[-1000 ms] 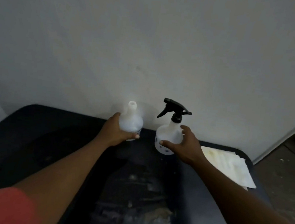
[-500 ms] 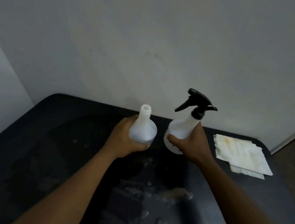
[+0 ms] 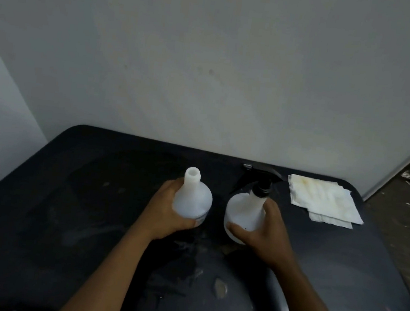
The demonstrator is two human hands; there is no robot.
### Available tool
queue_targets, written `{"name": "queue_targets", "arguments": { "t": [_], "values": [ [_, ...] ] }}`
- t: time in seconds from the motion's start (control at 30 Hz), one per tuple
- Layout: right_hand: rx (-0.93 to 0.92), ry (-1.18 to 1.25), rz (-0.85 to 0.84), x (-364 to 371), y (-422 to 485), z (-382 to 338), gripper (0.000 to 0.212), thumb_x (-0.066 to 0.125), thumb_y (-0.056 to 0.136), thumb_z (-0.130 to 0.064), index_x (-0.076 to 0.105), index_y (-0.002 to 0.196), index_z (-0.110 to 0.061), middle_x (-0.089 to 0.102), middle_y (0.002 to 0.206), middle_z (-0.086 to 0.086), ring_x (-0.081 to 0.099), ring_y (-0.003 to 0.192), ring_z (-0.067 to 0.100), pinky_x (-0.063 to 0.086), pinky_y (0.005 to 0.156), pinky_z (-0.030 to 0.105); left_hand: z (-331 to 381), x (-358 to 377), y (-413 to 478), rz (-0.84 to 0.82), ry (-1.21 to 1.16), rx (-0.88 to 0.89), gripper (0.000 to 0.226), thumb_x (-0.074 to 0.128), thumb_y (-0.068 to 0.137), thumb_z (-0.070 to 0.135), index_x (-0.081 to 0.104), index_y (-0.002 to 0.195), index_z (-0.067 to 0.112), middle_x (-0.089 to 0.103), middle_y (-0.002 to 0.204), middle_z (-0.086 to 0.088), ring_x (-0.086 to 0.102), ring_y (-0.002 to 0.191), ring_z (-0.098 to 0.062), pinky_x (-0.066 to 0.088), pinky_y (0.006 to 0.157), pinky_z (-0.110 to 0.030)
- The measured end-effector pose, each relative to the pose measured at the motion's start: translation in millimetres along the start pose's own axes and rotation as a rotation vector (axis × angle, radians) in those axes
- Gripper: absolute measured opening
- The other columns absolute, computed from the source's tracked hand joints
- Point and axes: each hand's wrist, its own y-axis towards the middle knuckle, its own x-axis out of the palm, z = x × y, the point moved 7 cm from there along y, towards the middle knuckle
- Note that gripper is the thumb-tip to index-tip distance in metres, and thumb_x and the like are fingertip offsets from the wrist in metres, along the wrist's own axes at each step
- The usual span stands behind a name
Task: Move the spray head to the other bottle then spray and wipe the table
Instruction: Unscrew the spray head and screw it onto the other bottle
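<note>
- Spray head (image 3: 260, 178): black, still screwed on the right bottle (image 3: 243, 211), now lower against the dark table (image 3: 67, 190) than before.
- Right hand (image 3: 264, 233) grips that bottle.
- Left hand (image 3: 166, 212) grips the open-necked bottle (image 3: 192, 197).

Translucent white open-necked bottle (image 3: 195, 200), translucent white bottle (image 3: 243, 212) topped by a black spray head (image 3: 260, 178), white paper towels (image 3: 324, 201) stained yellowish, right of the bottles, dark blue-black table (image 3: 65, 203) with pale smears, grey-white wall (image 3: 209, 66)
</note>
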Motion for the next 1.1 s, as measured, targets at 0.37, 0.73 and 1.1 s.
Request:
{"name": "queue_targets", "arguments": {
  "t": [0.37, 0.73, 1.1],
  "values": [
    [0.168, 0.224, -0.001, 0, 3, 16, 0.057, 0.076, 0.064, -0.059, 0.057, 0.115, -0.043, 0.059, 0.121, -0.011, 0.057, 0.108, 0.01, 0.046, 0.082, 0.022, 4, -21, 1, -0.053, 0.034, -0.07, 0.106, 0.09, 0.062, 0.036, 0.028, 0.148, 0.037, 0.034, 0.153, 0.003, 0.043, 0.133, -0.019, 0.042, 0.107, -0.044],
    [0.126, 0.429, 0.146, -46, -11, -62, 0.01, 0.077, 0.075, -0.041, 0.074, 0.072, -0.032, 0.072, 0.069, -0.014, 0.067, 0.067, 0.0, 0.054, 0.063, 0.022, 102, -15, -45, 0.214, -0.349, 0.261, 0.043, 0.076, 0.067, 0.049, 0.063, 0.105, 0.033, 0.059, 0.129, 0.011, 0.058, 0.121, -0.011, 0.054, 0.093, -0.032],
    [0.254, 0.724, 0.21, -47, -52, -65, 0.041, 0.078, 0.066, -0.049, 0.073, 0.079, -0.011, 0.074, 0.077, 0.014, 0.072, 0.07, 0.023, 0.058, 0.061, 0.032, 79, 69, -96, -0.155, -0.612, -0.119, 0.085, 0.095, 0.054, 0.029, 0.055, 0.129, 0.031, 0.072, 0.117, -0.001, 0.069, 0.108, -0.02, 0.057, 0.09, -0.043]
  ]
}}
